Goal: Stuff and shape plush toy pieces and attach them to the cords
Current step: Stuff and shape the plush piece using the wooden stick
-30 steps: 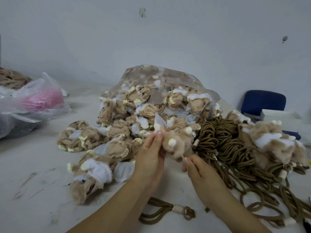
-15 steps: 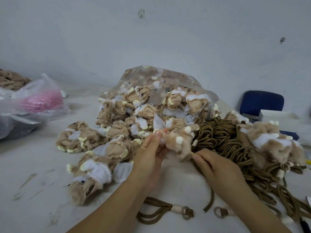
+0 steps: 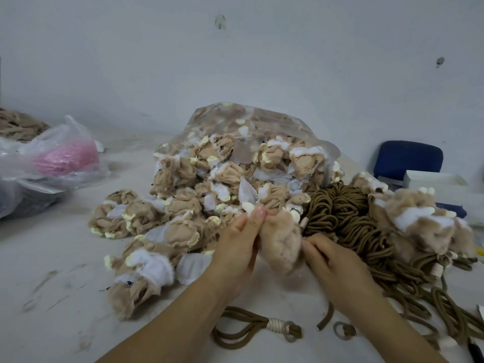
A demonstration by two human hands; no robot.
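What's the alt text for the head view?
Two hands hold a tan plush piece over a white table: the left hand pinches its top, the right hand grips its right edge. Behind lie a heap of plush pieces spilling from a clear bag, and coiled brown cords at right.

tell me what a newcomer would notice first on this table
The big clear plastic bag at centre stands out, spilling a heap of tan plush pieces across the white table toward the viewer. In front of it, the left hand and right hand pinch one fuzzy plush piece, with a tangle of brown cords just to its right. Far left, a pink bundle shows through another plastic bag.
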